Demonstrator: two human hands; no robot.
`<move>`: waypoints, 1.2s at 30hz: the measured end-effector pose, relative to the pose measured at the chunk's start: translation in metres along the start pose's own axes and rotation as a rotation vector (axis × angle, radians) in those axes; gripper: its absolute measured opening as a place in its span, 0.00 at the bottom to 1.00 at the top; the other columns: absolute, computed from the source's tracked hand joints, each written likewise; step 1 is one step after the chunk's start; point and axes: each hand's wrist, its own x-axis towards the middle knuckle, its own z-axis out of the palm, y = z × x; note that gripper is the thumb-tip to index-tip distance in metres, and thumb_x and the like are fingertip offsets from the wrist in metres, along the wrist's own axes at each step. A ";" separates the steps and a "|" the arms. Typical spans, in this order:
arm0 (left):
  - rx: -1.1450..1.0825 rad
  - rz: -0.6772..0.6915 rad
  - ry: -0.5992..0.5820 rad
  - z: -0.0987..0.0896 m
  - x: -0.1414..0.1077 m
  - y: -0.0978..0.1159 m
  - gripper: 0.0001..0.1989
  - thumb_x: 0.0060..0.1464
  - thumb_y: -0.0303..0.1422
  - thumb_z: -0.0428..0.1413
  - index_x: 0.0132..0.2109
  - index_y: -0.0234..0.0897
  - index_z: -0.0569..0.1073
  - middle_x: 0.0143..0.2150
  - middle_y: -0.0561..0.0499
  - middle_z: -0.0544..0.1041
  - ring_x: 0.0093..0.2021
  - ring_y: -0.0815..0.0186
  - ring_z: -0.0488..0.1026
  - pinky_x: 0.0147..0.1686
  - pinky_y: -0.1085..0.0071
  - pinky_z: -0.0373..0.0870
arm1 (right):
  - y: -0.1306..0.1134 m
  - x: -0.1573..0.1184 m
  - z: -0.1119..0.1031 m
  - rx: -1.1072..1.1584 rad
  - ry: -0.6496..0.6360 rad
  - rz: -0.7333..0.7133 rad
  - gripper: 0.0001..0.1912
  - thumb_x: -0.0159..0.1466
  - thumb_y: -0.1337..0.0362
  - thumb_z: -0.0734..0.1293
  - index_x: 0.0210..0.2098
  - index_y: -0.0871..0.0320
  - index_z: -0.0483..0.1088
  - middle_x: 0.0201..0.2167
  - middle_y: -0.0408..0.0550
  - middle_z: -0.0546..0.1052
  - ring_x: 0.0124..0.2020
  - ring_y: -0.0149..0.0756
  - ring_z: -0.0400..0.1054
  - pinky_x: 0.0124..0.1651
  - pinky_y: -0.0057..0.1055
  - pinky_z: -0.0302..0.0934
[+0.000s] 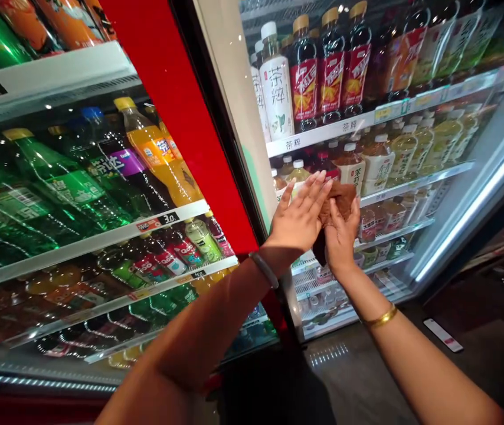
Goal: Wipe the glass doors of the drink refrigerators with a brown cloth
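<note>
My left hand is stretched out flat with its fingers apart, pointing up and to the right. Its fingertips lie over the left edge of a crumpled brown cloth. Cupped around the lower part of that cloth, my right hand grips it with the thumb upward. A dark part hangs below, between the two hands. Both hands are in front of the right-hand drinks fridge, before its middle shelves of bottles. Whether the cloth touches the glass, I cannot tell.
To the left stands another drinks fridge with a red frame and several shelves of soda bottles. Tea bottles line the right fridge's top shelf. A phone-like white slab lies low at the right.
</note>
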 end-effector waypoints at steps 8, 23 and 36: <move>0.008 0.081 -0.034 -0.011 -0.017 -0.019 0.36 0.69 0.30 0.39 0.80 0.24 0.44 0.84 0.44 0.45 0.84 0.61 0.36 0.81 0.59 0.31 | -0.026 0.005 0.019 -0.096 -0.006 -0.073 0.34 0.73 0.49 0.61 0.75 0.53 0.59 0.82 0.55 0.39 0.83 0.51 0.28 0.81 0.63 0.32; 0.013 0.159 0.064 -0.013 -0.025 -0.036 0.38 0.69 0.32 0.44 0.80 0.26 0.43 0.84 0.40 0.43 0.83 0.57 0.36 0.81 0.55 0.29 | -0.025 0.001 0.017 -0.037 0.086 0.061 0.34 0.71 0.60 0.56 0.76 0.48 0.58 0.81 0.50 0.45 0.83 0.49 0.35 0.81 0.60 0.39; 0.010 0.118 0.030 -0.012 -0.024 -0.036 0.40 0.66 0.31 0.52 0.80 0.38 0.48 0.83 0.45 0.39 0.83 0.58 0.34 0.82 0.50 0.31 | -0.046 -0.036 0.039 -0.012 0.084 0.133 0.31 0.76 0.62 0.55 0.77 0.43 0.55 0.82 0.49 0.38 0.83 0.49 0.27 0.79 0.68 0.41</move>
